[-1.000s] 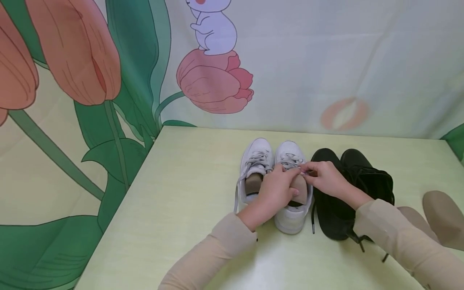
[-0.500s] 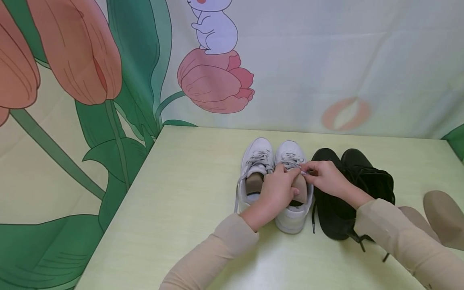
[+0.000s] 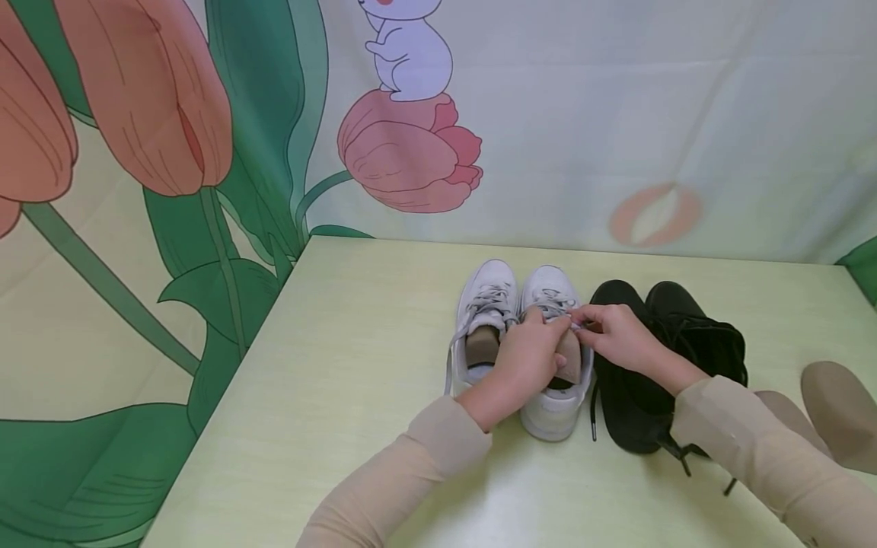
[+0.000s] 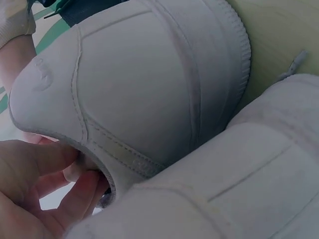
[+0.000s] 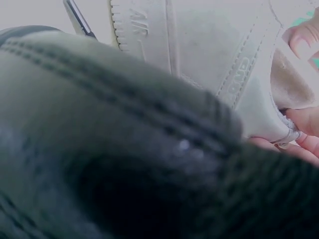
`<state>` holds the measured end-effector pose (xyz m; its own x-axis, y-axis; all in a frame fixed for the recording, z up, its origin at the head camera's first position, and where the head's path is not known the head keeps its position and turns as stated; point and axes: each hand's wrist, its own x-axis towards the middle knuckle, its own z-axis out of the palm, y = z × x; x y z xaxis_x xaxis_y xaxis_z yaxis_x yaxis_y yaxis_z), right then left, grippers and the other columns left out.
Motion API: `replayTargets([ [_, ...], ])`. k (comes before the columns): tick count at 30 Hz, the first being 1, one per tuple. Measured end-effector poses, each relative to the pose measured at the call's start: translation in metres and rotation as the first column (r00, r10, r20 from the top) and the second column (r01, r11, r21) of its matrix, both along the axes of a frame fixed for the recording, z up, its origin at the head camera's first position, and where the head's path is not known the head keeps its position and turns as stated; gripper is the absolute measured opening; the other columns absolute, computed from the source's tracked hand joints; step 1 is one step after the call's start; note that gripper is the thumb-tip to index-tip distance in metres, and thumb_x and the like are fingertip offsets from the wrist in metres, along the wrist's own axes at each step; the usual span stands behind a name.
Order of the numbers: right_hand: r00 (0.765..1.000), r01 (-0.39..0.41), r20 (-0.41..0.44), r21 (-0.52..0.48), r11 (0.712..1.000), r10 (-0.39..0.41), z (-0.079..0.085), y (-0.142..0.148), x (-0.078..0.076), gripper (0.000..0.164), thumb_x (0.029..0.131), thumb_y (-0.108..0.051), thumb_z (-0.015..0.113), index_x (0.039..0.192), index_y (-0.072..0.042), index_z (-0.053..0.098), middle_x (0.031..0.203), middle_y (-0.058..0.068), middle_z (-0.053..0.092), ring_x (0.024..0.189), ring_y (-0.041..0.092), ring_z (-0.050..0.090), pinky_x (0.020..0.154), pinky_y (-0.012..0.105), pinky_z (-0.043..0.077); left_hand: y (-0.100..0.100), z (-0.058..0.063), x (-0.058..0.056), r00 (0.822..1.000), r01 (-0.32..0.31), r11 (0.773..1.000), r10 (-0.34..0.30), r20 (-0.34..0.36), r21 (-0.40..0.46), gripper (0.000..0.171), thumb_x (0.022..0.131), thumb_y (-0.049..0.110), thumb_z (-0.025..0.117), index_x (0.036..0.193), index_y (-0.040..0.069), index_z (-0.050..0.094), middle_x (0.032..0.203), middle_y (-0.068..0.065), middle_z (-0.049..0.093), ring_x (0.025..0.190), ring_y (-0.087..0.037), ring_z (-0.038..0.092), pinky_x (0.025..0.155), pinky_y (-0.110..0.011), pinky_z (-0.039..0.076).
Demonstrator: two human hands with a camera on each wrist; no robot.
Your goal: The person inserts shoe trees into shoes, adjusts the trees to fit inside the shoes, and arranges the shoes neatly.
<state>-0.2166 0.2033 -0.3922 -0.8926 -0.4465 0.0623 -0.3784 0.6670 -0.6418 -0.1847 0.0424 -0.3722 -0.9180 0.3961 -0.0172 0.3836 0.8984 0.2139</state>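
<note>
While the left hand point(image 3: 522, 354), fingers bent, pinches the beige insert point(image 3: 570, 365) inside the right white sneaker point(image 3: 550, 417), the right hand point(image 3: 619, 335) pinches that sneaker's opening edge. Left of it stands its white mate point(image 3: 488, 303); right of it, black shoes point(image 3: 623, 396), one blocking much of the right wrist view, and farther right, loose beige pieces point(image 3: 837, 411)

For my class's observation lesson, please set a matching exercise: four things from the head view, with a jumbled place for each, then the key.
Things:
1. White shoes
2. Loose beige pads
3. Left hand
4. Black shoes

Places:
A. At a shoe's opening
B. Footwear on the right
C. Nearest the picture's right edge
D. Footwear on the left

Pairs: 1-D, 2-C, 3-A, 4-B
</note>
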Motion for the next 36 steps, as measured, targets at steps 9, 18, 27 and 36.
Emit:
replayTargets([
  [9,1.000,0.002,0.006,-0.001,1.000,-0.002,-0.003,0.000,-0.002,0.023,0.084,0.001,0.054,0.106,0.006,0.061,0.105,0.024,0.062,0.092,0.032,0.063,0.075,0.039,0.051,0.001,-0.010,0.001,0.999,0.015,1.000,-0.014,-0.035,0.024,0.047,0.084,0.026,0.060,0.129,0.023,0.045,0.102,-0.007,0.050,0.053,-0.015,0.049,0.058,-0.026,0.047],
  [18,1.000,0.010,0.016,0.012,1.000,-0.010,-0.001,0.000,-0.002,0.023,0.085,-0.001,0.053,0.106,0.005,0.061,0.108,0.024,0.061,0.093,0.032,0.062,0.076,0.040,0.051,0.003,-0.014,0.005,0.996,-0.001,0.999,0.004,-0.087,0.035,0.039,0.084,0.026,0.061,0.121,0.022,0.047,0.102,-0.007,0.049,0.055,-0.015,0.051,0.052,-0.024,0.044],
  [27,1.000,0.005,0.016,0.013,1.000,-0.005,-0.002,0.000,-0.003,0.025,0.085,-0.002,0.054,0.108,0.006,0.060,0.109,0.025,0.060,0.094,0.033,0.062,0.077,0.042,0.051,0.008,-0.012,0.006,0.994,-0.032,0.999,0.028,-0.102,-0.038,0.031,0.084,0.023,0.059,0.111,0.023,0.046,0.096,-0.007,0.050,0.053,-0.018,0.053,0.045,-0.026,0.041],
  [36,1.000,0.006,0.005,0.020,1.000,-0.006,-0.003,0.002,-0.005,0.020,0.085,-0.002,0.054,0.102,0.004,0.063,0.105,0.023,0.062,0.092,0.031,0.062,0.075,0.040,0.051,0.000,-0.017,0.001,0.997,0.004,0.999,-0.002,-0.080,0.035,0.035,0.083,0.033,0.060,0.116,0.028,0.049,0.098,-0.002,0.053,0.056,-0.018,0.054,0.049,-0.025,0.042],
])
